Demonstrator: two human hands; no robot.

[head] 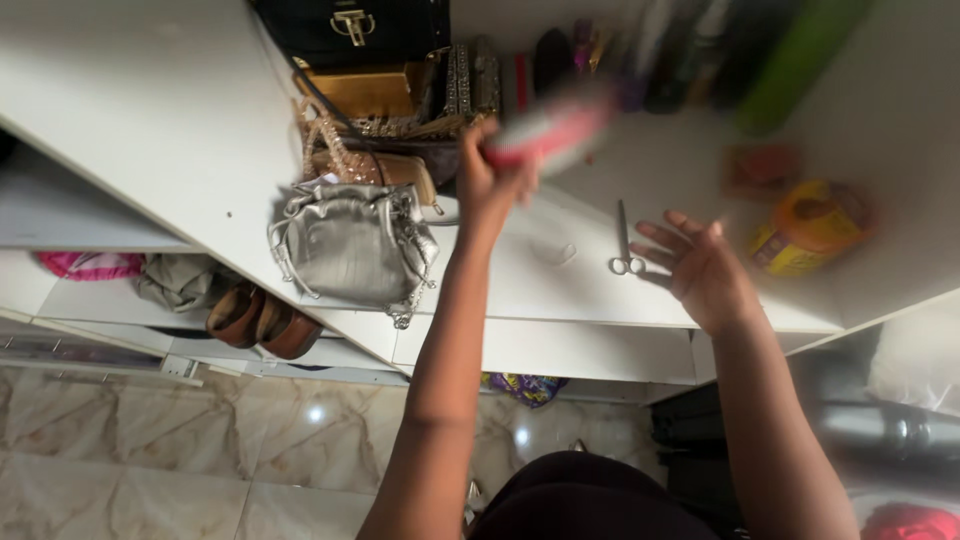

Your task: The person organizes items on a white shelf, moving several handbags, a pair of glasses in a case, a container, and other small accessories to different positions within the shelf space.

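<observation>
Two hands over white shelf [600, 290]: left hand [490, 180] clamped on blurred red-and-white tube [553, 133], long axis running up-right toward the bottles [700, 50]; right hand [700, 265] spread, empty, just right of scissors [625, 240], nearer them than left.

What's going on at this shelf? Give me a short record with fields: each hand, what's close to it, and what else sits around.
left hand: raised, gripping a blurred red and white tube
right hand: open, palm up, holding nothing
nearest right hand: scissors lying flat on the white shelf
left of arm: silver bag
behind it: black bag
right side: yellow tub
lower shelf: brown shoes
</observation>
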